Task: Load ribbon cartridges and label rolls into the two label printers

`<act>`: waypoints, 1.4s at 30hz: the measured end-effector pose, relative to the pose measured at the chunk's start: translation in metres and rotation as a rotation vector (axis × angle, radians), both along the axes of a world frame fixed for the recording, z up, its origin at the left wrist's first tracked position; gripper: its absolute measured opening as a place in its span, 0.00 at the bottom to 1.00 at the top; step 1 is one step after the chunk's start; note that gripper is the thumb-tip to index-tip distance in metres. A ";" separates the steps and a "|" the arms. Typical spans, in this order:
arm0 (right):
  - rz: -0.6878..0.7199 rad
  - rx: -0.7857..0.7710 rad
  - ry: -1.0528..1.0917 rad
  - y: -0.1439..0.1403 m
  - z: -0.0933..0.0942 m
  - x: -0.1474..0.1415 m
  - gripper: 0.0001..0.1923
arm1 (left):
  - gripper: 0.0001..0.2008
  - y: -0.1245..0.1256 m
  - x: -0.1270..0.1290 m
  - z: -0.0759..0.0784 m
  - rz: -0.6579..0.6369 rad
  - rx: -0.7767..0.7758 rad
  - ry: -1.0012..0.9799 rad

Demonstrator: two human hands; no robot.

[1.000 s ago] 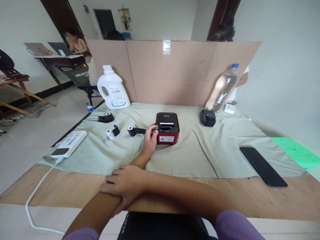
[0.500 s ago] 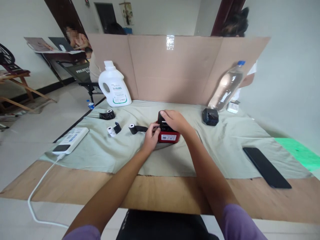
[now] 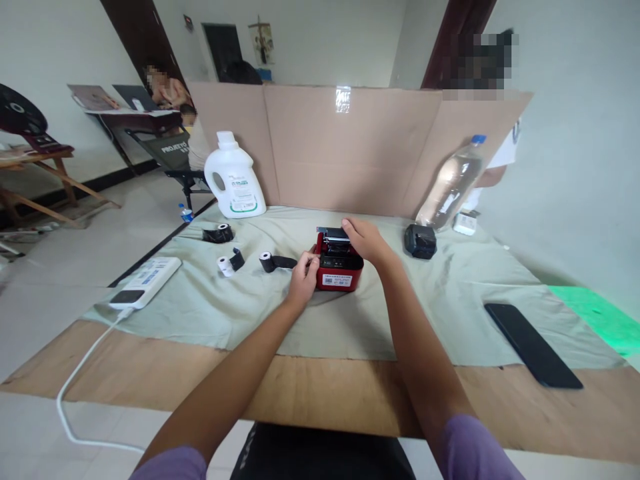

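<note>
A small red and black printer (image 3: 339, 279) stands on the cloth in front of me, a white label on its near side. Its lid (image 3: 331, 231) is raised, and the dark inside shows. My left hand (image 3: 303, 277) closes on the printer's left side, fingers against the red casing. At the lid's right edge, my right hand (image 3: 366, 240) grips from above with bent fingers; part of the lid is hidden beneath it. Just left of my left hand lies a paper roll (image 3: 267, 262) with its dark strip unwound toward the printer.
Two more rolls, a white-ended one (image 3: 226, 266) and a dark one (image 3: 219, 233), lie to the left near a power strip (image 3: 147, 283). A detergent jug (image 3: 235, 177) and a clear bottle (image 3: 453, 183) stand before the cardboard (image 3: 345, 153). A black object (image 3: 421, 241) and phone (image 3: 533, 343) lie right.
The printer's lid has swung further back, so more of the inside shows. My right hand has moved slightly right with it. The left hand stays at the printer's side.
</note>
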State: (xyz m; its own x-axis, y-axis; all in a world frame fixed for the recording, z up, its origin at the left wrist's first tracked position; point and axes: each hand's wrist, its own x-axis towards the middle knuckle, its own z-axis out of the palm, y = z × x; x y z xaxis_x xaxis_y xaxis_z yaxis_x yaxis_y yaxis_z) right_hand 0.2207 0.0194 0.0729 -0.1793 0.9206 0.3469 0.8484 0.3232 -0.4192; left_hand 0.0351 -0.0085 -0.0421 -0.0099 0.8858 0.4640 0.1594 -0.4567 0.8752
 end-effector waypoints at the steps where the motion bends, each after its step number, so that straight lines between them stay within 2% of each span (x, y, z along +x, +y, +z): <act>1: 0.006 0.001 -0.011 -0.001 0.000 0.001 0.23 | 0.11 -0.001 0.000 -0.001 -0.008 0.024 -0.012; 4: 0.020 0.040 -0.024 -0.001 0.001 0.003 0.24 | 0.13 -0.002 -0.001 -0.004 -0.039 0.069 -0.026; 11: 0.004 0.190 0.033 0.005 -0.004 0.004 0.23 | 0.14 0.001 -0.004 -0.008 -0.060 0.069 -0.024; 19: -0.031 0.076 0.014 0.007 -0.012 0.002 0.28 | 0.14 0.001 -0.004 -0.006 -0.078 0.068 -0.031; 30: -0.058 0.063 -0.076 -0.004 -0.003 -0.003 0.29 | 0.14 -0.002 -0.006 -0.001 -0.092 0.045 -0.001; 36: -0.058 0.069 -0.079 -0.013 0.007 -0.008 0.26 | 0.15 -0.001 -0.006 -0.002 -0.090 0.043 -0.003; 42: -0.045 0.072 -0.071 -0.016 0.008 -0.009 0.25 | 0.15 0.001 -0.007 -0.003 -0.096 0.049 -0.012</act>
